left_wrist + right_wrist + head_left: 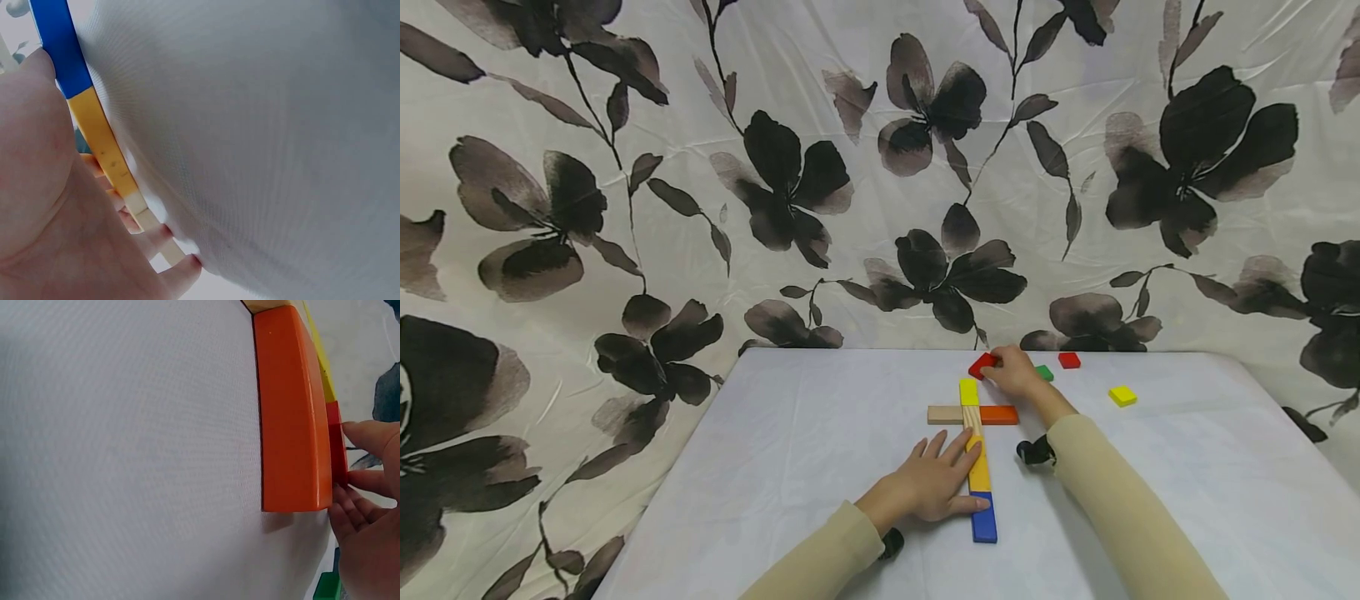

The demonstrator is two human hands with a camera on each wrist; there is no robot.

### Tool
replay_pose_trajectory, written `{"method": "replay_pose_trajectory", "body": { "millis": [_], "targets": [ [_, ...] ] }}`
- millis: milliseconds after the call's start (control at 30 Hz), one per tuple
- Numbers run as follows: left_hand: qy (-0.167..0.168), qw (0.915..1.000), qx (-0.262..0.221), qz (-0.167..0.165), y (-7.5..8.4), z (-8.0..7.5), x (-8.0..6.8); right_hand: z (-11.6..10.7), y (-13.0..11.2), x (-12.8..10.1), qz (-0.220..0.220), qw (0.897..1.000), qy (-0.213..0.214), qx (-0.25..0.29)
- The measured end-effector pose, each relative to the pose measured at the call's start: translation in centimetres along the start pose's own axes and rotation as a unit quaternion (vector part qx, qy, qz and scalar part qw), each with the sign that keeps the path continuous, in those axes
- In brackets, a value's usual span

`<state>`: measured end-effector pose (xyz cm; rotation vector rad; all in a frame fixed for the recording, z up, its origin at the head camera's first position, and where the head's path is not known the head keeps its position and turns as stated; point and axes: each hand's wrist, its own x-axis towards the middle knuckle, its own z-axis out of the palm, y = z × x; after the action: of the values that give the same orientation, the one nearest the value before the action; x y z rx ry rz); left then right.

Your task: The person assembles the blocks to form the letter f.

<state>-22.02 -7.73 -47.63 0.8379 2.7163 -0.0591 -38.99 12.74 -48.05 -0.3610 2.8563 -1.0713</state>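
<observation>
My right hand pinches a red block between thumb and fingers, just beyond the top of a cross of blocks flat on the table. The cross has a small yellow block at its far end and a plain wood block and an orange block as side arms. Below them run a pale wood piece, a yellow-orange block and a blue block. With fingers spread and straight, my left hand rests along the stem, its thumb on the blue block.
Partly behind my right hand lies a green block. Farther right are another red block and a yellow block. A white cloth covers the table, and a flower-patterned curtain hangs behind its far edge.
</observation>
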Motion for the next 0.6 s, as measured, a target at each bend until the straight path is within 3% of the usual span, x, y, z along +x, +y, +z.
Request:
{"method": "replay_pose_trajectory", "body": {
  "millis": [600],
  "targets": [
    [0.002, 1.0000, 0.008, 0.002, 0.12, -0.34, -0.27, 0.43, -0.20, 0.21, 0.040, 0.999, 0.015, 0.033]
  ]
}}
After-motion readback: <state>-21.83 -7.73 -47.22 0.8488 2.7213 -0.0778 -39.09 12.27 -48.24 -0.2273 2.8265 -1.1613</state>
